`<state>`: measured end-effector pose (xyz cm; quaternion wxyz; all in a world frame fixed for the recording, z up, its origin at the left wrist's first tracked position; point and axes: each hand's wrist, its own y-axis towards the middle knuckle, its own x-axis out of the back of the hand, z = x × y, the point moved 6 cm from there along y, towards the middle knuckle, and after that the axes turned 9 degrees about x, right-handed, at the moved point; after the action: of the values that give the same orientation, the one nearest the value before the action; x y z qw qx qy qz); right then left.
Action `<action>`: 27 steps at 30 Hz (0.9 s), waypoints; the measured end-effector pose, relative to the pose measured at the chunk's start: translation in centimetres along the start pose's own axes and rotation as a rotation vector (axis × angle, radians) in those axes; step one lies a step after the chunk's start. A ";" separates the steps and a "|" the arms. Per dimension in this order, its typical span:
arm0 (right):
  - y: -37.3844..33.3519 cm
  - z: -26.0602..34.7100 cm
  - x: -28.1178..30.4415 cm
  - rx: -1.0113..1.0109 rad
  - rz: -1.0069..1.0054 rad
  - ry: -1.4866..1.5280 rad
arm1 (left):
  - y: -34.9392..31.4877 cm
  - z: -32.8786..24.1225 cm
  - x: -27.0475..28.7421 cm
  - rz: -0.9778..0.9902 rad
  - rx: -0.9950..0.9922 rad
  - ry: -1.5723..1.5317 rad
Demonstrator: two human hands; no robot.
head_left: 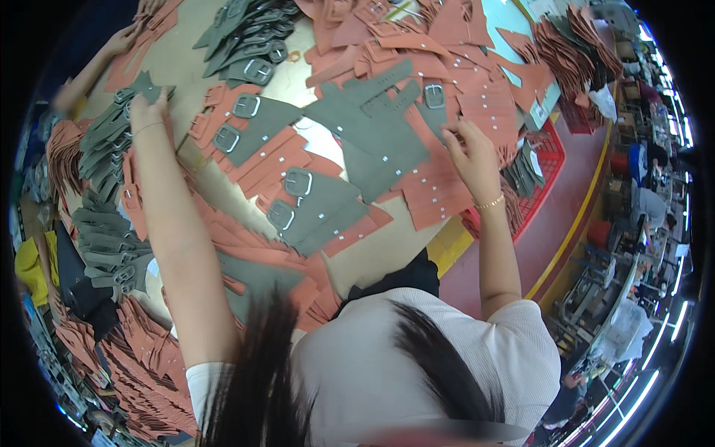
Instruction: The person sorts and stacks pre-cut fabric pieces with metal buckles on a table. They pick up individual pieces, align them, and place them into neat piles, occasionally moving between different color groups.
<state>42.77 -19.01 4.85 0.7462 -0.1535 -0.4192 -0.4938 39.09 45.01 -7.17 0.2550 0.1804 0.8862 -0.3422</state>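
My left hand [149, 110] reaches to the far left and closes on a dark green leather piece [151, 88] at the top of a stack of buckled green straps [112, 141]. Part of its grip is hidden. My right hand [473, 153] hovers over the orange leather pieces [439, 190] at the right, fingers loosely curled and apart, with nothing visible in them. Between the hands lies a large green leather panel [380, 145] with slotted straps. Green pieces with silver buckles [309, 212] overlap orange ones nearer me.
Another person's hand [123, 39] works on orange pieces at the far left. More orange leather pieces [417, 52] and green buckled straps [246, 37] pile at the back. A red plastic crate [547, 167] stands beyond the table's right edge, beside a yellow floor line [577, 223].
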 end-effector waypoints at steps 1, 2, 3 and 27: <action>-0.3 -0.8 -0.6 -0.031 0.031 -0.007 | -1.6 -0.1 -1.5 0.042 0.043 -0.007; -0.7 -1.2 -1.5 -0.042 0.050 0.001 | -3.9 0.0 -2.6 0.042 0.090 -0.026; -1.1 -1.7 -2.4 -0.071 0.073 0.016 | -6.4 0.3 -3.5 0.038 0.134 -0.028; 0.8 14.3 0.8 0.452 -0.189 -0.090 | -48.6 5.2 22.3 -0.372 -0.337 1.476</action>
<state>36.83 -9.88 14.21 0.6925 0.0354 -0.5645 -0.4478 -1.17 10.54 1.75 -0.4385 0.1686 0.8822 -0.0313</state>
